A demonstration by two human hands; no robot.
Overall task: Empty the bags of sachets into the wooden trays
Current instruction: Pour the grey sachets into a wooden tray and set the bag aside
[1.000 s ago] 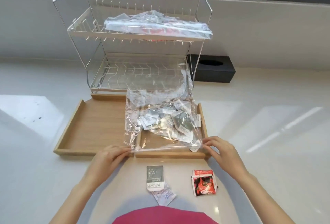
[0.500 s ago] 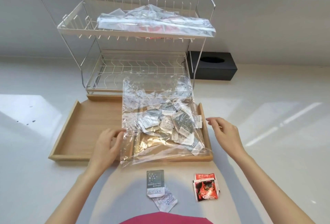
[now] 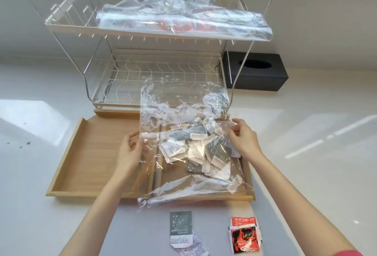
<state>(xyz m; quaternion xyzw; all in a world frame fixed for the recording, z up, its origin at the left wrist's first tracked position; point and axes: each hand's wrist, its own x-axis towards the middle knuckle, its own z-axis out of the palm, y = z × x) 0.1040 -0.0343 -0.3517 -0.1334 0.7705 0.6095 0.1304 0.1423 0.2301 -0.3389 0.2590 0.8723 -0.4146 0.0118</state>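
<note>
Clear bag (image 3: 183,133), pinched mid-frame by fingers of left hand (image 3: 130,151) and right hand (image 3: 243,139), may spill sachets (image 3: 204,151) beyond right tray (image 3: 247,176) onto desk (image 3: 306,153) if tipped unevenly.

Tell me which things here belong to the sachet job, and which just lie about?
In the job: clear bag of sachets held by left hand and right hand; wooden trays; second bag on rack.
Lying about: black box; loose sachets.

right tray (image 3: 247,176) under bag (image 3: 183,112), sachet print (image 3: 216,159) perhaps blurred — unreadable
</note>
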